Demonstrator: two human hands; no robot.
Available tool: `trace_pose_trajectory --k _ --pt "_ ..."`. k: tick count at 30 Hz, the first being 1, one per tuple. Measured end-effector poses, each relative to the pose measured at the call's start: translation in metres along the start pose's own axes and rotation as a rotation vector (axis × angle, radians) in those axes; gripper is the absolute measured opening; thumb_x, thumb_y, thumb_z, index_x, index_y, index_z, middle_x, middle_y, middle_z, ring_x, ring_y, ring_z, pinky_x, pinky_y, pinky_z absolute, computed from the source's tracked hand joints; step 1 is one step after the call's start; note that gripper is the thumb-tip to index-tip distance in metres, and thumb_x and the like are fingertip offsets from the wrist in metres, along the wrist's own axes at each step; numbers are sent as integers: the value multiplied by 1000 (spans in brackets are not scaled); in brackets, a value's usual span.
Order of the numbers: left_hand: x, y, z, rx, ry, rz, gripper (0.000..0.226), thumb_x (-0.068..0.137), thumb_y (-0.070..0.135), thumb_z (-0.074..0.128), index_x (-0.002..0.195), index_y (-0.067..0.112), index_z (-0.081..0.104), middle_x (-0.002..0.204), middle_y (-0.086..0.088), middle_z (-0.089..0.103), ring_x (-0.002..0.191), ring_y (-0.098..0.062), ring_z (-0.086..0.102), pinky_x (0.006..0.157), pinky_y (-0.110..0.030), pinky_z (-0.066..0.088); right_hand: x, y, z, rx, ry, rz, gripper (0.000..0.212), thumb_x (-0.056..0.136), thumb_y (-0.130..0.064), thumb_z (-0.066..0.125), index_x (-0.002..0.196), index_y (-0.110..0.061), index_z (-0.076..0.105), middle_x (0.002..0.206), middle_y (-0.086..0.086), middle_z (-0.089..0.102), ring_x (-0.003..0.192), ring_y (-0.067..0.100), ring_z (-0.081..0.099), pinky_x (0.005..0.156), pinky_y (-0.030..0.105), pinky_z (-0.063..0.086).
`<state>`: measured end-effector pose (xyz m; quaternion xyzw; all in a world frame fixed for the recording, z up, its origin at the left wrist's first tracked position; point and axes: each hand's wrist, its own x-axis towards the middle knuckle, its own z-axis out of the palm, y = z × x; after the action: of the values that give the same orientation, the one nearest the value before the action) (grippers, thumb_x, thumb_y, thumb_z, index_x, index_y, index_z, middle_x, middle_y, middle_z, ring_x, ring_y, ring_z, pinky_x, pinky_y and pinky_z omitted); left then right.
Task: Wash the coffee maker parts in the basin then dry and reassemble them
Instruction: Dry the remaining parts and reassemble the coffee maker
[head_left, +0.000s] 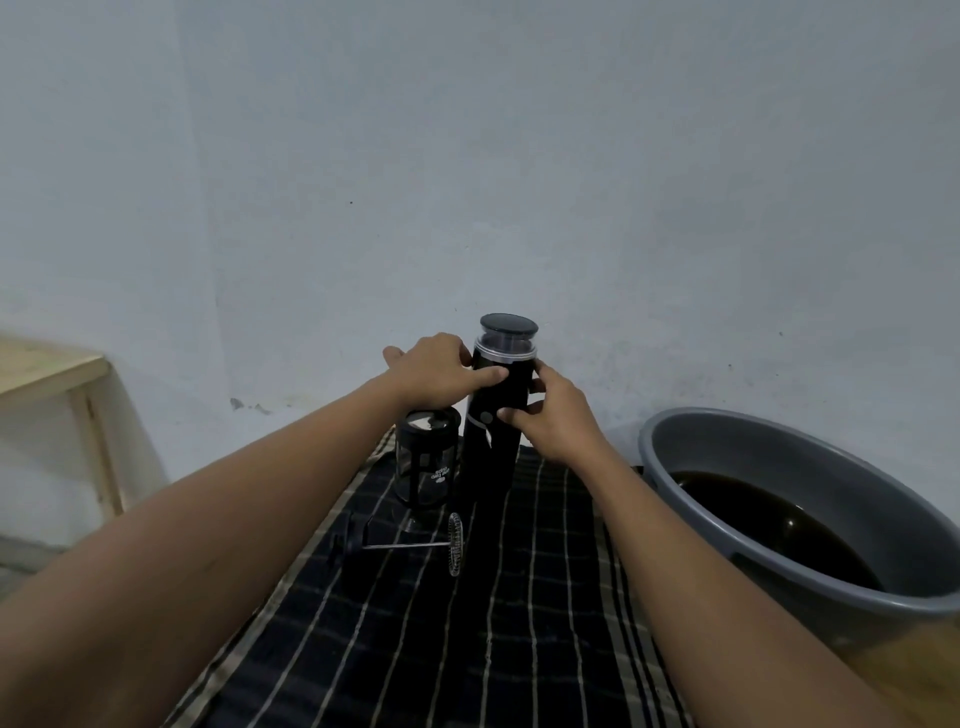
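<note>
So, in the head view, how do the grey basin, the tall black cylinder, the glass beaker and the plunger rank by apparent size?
1. grey basin, though nearer and cut off by the frame
2. tall black cylinder
3. glass beaker
4. plunger, longer than the beaker but thin

Probably a plain home room: bare painted wall (467, 156), checked cloth (467, 623), wooden shelf (47, 369).

White print on glass beaker (427, 460): too blurred to read.

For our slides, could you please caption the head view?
Left hand and right hand grip a tall black grinder on checked cloth beside a basin.
</note>
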<state>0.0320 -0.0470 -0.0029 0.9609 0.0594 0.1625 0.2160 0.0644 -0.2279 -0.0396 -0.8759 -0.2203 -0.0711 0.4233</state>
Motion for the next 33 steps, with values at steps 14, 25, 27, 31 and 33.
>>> trace_pose_trajectory --k 14,25,27,31,33 --pt "-61 -49 -10 -140 -128 -139 111 55 89 72 145 27 47 136 6 61 127 -20 56 113 -48 33 -62 -11 36 123 92 86 23 91 -14 64 113 -19 66 89 -8 64 74 5 60 64 17 43" --pt "-104 -31 -37 -288 47 -80 102 57 53 80 150 34 42 127 -2 65 118 -25 61 103 -44 51 -104 -59 40 148 -35 -14 35 94 -9 60 127 -16 66 102 -7 67 86 2 61 70 14 45" --pt "-116 -14 -50 -346 83 -34 96 57 52 78 146 38 46 127 3 65 117 -21 61 103 -42 51 -117 -68 20 155 27 -56 37 94 -10 59 131 -15 64 109 -5 69 89 2 62 70 14 47" --pt "-140 34 -56 -567 121 -11 70 59 47 79 126 33 62 118 7 68 108 -14 65 96 -36 55 -149 -67 -24 151 138 -69 41 93 -17 64 134 -20 61 120 -7 65 106 9 62 79 20 50" --pt "-154 55 -48 -719 89 -45 62 62 42 83 118 29 60 108 1 70 96 -16 70 87 -38 60 -169 -55 -44 89 139 -48 52 88 -26 74 137 -24 57 126 -7 61 112 12 59 87 27 50"
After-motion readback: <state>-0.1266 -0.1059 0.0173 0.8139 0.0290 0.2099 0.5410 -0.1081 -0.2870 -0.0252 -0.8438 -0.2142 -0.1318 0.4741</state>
